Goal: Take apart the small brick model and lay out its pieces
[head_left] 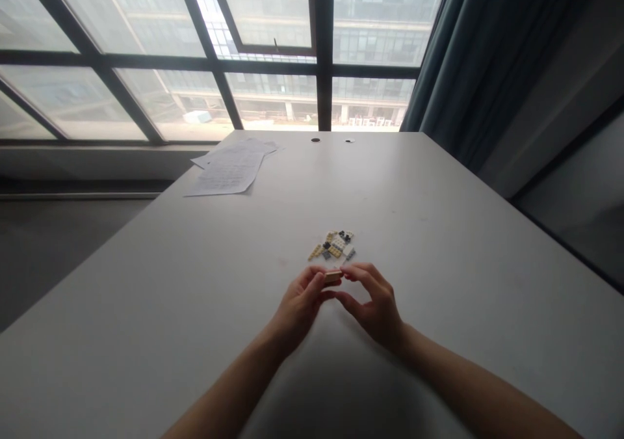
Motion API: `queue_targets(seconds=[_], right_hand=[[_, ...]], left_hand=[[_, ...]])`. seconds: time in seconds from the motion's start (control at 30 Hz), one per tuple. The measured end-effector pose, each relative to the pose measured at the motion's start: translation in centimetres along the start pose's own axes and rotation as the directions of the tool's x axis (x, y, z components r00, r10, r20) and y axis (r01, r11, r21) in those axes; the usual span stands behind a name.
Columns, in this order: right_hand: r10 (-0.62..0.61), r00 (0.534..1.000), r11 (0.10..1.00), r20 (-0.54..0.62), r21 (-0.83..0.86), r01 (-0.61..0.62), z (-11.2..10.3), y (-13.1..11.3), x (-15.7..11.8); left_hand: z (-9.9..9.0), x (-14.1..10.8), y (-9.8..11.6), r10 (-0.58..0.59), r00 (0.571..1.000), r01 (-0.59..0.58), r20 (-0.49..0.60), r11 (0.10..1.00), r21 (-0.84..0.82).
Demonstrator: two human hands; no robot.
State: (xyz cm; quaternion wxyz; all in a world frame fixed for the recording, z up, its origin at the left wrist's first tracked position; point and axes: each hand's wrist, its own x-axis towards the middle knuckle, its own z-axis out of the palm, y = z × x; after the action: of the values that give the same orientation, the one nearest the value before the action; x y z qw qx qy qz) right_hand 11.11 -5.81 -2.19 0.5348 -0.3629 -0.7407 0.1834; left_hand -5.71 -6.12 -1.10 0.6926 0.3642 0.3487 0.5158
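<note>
Between the thumb and fingers of my left hand (299, 305) is a small tan block piece (333, 276), held near the middle of the view. My right hand (377, 302) is at the right end of that piece, its index fingertip at the edge and its thumb apart below, the fingers spread. Just beyond both hands lies a small pile of building bricks (335, 247), with tan, white, grey and black pieces.
The white table (439, 263) stretches away to large windows (273, 94). Printed papers (231, 169) lie at its far left. Two small round holes are near the far edge. A dark curtain (468, 62) hangs at the right.
</note>
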Motion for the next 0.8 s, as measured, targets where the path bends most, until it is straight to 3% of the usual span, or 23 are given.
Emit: queue_targets(seconds=[0.13,0.33,0.43,0.5,0.53,0.57,0.63,0.7,0.73,0.8], right_hand=[[0.003,1.000,1.000,0.008,-0.018,-0.003,0.7,0.1,-0.3],[0.022,0.999,0.999,0.043,-0.051,-0.020,0.7,0.5,-0.5],[0.027,0.998,0.999,0.064,-0.035,-0.025,0.6,0.4,-0.5],[0.031,0.998,0.999,0.063,-0.029,-0.030,0.5,0.4,-0.5],[0.039,0.997,0.999,0.059,-0.033,-0.037,0.5,0.5,-0.5],[0.049,0.997,0.998,0.056,-0.040,-0.047,0.5,0.5,-0.4],[0.074,0.996,0.996,0.058,-0.057,-0.070,0.6,0.7,-0.4],[0.094,0.994,0.994,0.064,-0.069,-0.089,0.6,0.8,-0.4],[0.100,0.992,0.993,0.072,-0.077,-0.094,0.7,0.9,-0.4],[0.114,0.989,0.989,0.091,-0.104,-0.104,0.7,1.0,-0.4]], left_hand=[[0.7,-0.8,-1.6,-0.049,0.998,0.057,0.047,0.979,-0.197],[0.0,-0.8,-2.5,-0.097,0.994,0.105,0.046,0.964,-0.242],[-0.3,-0.7,-2.3,-0.078,0.995,0.085,0.060,0.990,-0.115],[-1.0,-0.6,-1.6,0.016,0.998,-0.027,0.065,0.987,0.158],[-1.6,-0.5,-1.1,0.090,0.993,-0.112,0.079,0.929,0.353],[-2.2,-0.4,-0.6,0.171,0.979,-0.205,0.113,0.804,0.558],[-3.5,-0.1,0.3,0.262,0.934,-0.337,0.244,0.420,0.843],[-4.6,0.1,0.9,0.233,0.896,-0.411,0.378,0.110,0.905],[-5.0,0.1,1.1,0.210,0.884,-0.431,0.419,0.013,0.902],[-5.4,0.3,1.3,0.193,0.872,-0.439,0.450,-0.100,0.893]])
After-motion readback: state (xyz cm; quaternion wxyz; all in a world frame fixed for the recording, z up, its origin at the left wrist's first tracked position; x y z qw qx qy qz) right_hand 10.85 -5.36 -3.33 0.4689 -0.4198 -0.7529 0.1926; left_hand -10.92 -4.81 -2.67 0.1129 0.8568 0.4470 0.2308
